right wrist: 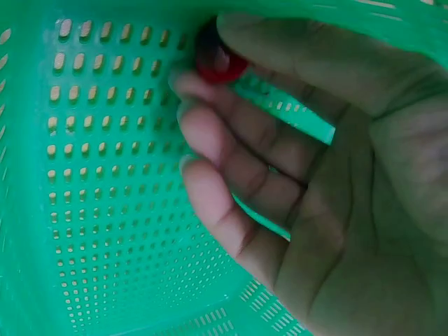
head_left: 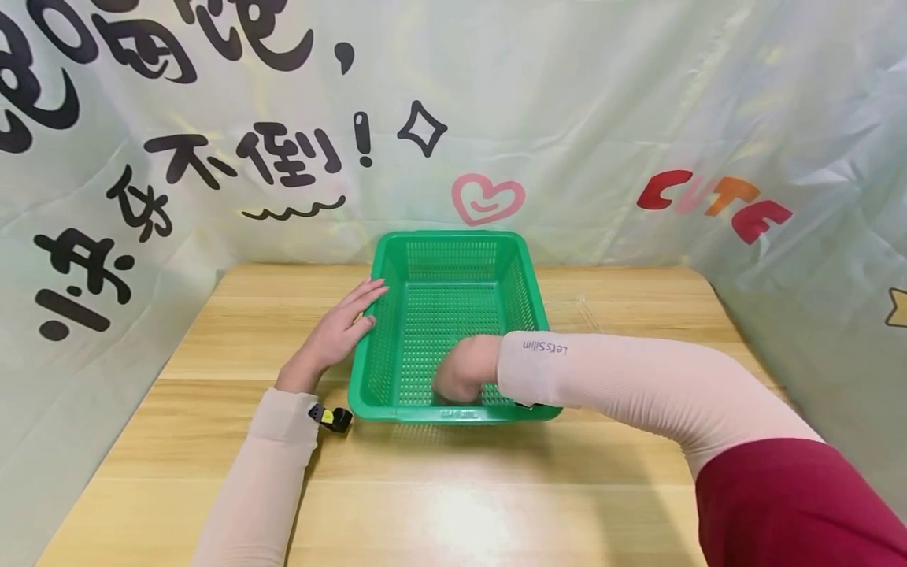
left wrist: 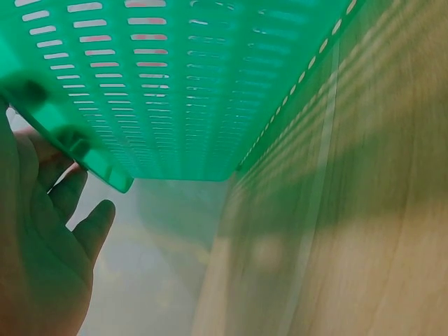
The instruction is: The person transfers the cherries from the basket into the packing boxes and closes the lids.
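Note:
A green plastic basket (head_left: 360, 370) with slotted walls sits on the table. My left hand (head_left: 336, 335) rests on its left rim, fingers extended over the edge and thumb apart. In the left wrist view, the basket's outer wall (left wrist: 161, 126) rises beside that hand. My right hand (head_left: 464, 370) reaches down inside the near part of the basket. Seen from the right wrist, its thumb and index finger pinch a small, glossy, dark red round thing (right wrist: 220, 63) close over the perforated floor; the other fingers are loosely bent. From the head view, the hand hides the red thing.
The wooden table (head_left: 453, 504) extends around the basket. Behind it hangs a pale printed cloth (head_left: 602, 118), which also flanks both sides. A faint transparent item (head_left: 584, 311) lies right of the basket. A black wrist camera (head_left: 335, 419) sits at the left cuff.

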`<state>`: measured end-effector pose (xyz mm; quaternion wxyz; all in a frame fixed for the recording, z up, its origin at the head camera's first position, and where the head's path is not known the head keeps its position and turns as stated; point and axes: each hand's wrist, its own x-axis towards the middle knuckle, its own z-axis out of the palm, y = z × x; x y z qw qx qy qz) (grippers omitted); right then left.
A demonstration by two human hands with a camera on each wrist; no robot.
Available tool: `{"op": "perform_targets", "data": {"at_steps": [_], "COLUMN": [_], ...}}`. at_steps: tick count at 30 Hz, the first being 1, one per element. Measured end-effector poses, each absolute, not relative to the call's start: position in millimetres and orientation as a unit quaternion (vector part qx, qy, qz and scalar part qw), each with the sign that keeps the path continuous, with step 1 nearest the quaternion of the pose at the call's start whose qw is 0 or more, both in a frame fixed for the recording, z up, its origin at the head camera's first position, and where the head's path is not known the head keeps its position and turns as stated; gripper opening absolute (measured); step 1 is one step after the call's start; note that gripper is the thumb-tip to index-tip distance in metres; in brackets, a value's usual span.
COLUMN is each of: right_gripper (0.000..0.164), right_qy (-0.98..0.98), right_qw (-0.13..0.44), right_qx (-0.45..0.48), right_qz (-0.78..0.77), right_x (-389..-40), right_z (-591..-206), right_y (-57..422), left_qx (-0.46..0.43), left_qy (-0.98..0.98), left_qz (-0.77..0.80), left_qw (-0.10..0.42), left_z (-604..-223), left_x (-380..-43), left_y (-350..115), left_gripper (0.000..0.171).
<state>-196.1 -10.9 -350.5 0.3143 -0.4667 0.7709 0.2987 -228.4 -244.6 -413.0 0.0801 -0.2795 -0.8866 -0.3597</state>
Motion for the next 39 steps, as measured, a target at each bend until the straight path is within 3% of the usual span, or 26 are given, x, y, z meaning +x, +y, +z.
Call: {"op": "perform_targets", "data": {"at_steps": [11,39], "right_gripper": [0.016,0.008], "right_qy": [0.78,0.847], "right_qw": [0.272,0.061], "right_qx": [-0.518,-0.528], "right_qz": [0.221,0.03], "right_x": [-202.7,-201.3], "right_z": [-320.0,-260.0], "right_y": [-1.8,70.8], "left_qx": [-0.266,-0.27], "left_qy": [-0.889,-0.887], "left_qz": [-0.365,-0.367], "left_qw": [0.075,0.079], "left_z": [-412.3,-411.5], "left_x": [-227.0,-226.9], "left_y": [-243.7,-241.6], "left_gripper": [0.051,0.051]}}
